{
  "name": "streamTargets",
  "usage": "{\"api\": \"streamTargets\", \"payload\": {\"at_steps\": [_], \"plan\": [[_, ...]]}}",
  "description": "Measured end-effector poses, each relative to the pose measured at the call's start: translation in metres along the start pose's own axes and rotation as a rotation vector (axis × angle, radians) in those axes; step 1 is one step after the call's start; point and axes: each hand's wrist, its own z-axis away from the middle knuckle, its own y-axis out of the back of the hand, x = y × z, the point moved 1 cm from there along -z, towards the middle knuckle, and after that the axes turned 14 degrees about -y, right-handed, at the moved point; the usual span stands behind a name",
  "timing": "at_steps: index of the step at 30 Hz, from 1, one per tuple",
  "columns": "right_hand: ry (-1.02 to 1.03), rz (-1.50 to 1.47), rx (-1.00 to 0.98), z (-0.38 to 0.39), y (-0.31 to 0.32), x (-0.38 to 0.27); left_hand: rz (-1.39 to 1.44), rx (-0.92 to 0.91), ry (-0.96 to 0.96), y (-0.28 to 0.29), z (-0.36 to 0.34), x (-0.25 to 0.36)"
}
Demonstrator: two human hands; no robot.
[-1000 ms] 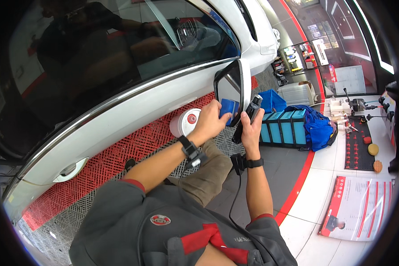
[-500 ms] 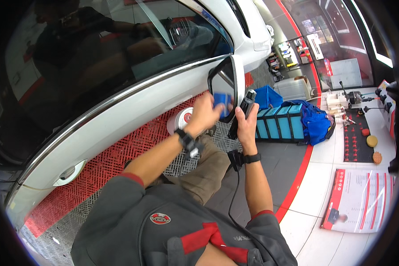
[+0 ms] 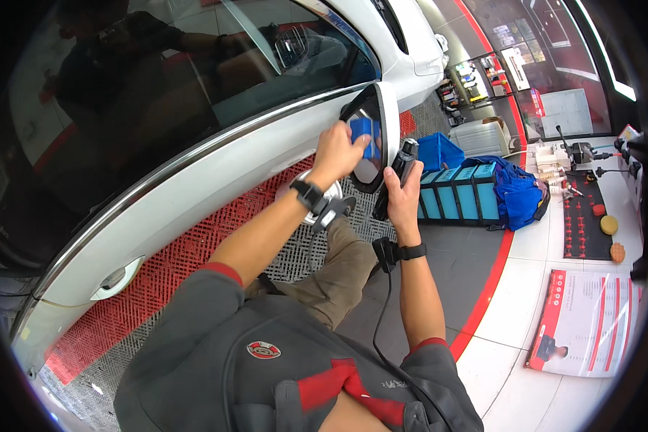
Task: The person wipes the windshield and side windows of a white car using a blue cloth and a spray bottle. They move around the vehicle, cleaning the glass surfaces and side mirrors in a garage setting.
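A small blue block [image 3: 361, 129], which looks like a sponge, is pinched in my left hand [image 3: 336, 153]. The block lies against the glass of the white car's side mirror [image 3: 368, 170], and a blue reflection shows beside it. In my right hand [image 3: 403, 193], just right of the mirror housing, is a black flashlight-like cylinder [image 3: 404, 163], its head pointing up and away from me. Fingers of the right hand wrap round it and are partly hidden.
The white car door [image 3: 194, 194] runs along my left under a dark window. Below the mirror, a white bucket [image 3: 313, 189] is partly covered by my left wrist. A blue bin [image 3: 439, 153] and a blue-and-black bag [image 3: 459, 196] stand right of the mirror.
My left hand and the blue block have shifted up a little across the mirror glass. The hand was blurred before and is sharper now. My right hand still grips the black cylinder.
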Motion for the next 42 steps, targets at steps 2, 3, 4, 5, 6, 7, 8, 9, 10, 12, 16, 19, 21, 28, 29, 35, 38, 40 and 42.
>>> {"api": "streamTargets", "payload": {"at_steps": [2, 3, 4, 5, 6, 7, 8, 9, 10, 12, 16, 19, 21, 28, 29, 35, 38, 40, 42], "plan": [[0.084, -0.048, -0.005, 0.0, 0.0, 0.0, -0.056, -0.039, 0.004, -0.001, 0.007, 0.006], [0.081, -0.053, -0.015, 0.001, 0.0, 0.0, 0.07, -0.029, 0.06, -0.002, 0.006, 0.008], [0.08, -0.046, -0.033, 0.0, 0.0, 0.0, 0.022, 0.027, -0.034, -0.002, -0.002, 0.01], [0.086, -0.057, -0.02, 0.001, 0.0, 0.0, -0.041, -0.016, -0.001, -0.002, -0.012, 0.009], [0.059, -0.045, -0.027, 0.001, 0.0, 0.0, -0.056, 0.012, -0.015, -0.002, -0.026, 0.009], [-0.003, -0.036, -0.035, 0.002, 0.0, 0.0, -0.056, 0.101, -0.096, -0.001, -0.04, 0.008], [0.005, -0.056, -0.044, 0.002, 0.001, -0.001, -0.096, 0.073, -0.064, -0.001, -0.051, 0.003], [0.026, -0.032, -0.044, 0.003, 0.001, -0.002, -0.103, 0.114, -0.154, 0.0, -0.059, -0.002], [0.052, -0.015, -0.03, 0.003, 0.001, -0.004, -0.1, 0.084, -0.075, 0.001, -0.063, -0.009], [0.05, -0.063, -0.053, 0.004, 0.001, -0.006, -0.129, 0.079, -0.008, 0.003, -0.059, -0.022], [0.057, -0.015, -0.033, 0.002, 0.001, -0.009, -0.189, 0.048, 0.191, -0.002, -0.053, -0.034], [0.119, 0.024, 0.012, 0.002, 0.001, -0.009, -0.065, 0.127, -0.055, -0.012, -0.068, -0.027], [0.103, -0.048, -0.042, 0.003, 0.0, -0.009, -0.092, 0.207, -0.224, -0.014, -0.074, -0.025], [0.143, -0.124, -0.04, 0.003, 0.004, -0.011, 0.121, -0.055, 0.171, 0.007, -0.024, -0.053], [0.099, -0.102, -0.037, 0.004, 0.006, -0.011, 0.194, -0.101, 0.187, 0.01, -0.015, -0.052], [-0.04, -0.171, -0.118, 0.025, 0.033, -0.023, 0.935, -0.184, 0.319, 0.047, 0.022, -0.018], [0.164, 0.02, -0.179, 0.04, 0.042, -0.044, 1.098, -0.222, 0.361, 0.066, 0.038, 0.006], [0.251, 0.069, -0.316, 0.047, 0.044, -0.062, 1.124, -0.243, 0.36, 0.074, 0.046, 0.019], [0.232, 0.349, -0.391, 0.051, 0.043, -0.081, 1.156, -0.239, 0.331, 0.079, 0.054, 0.027]]}}
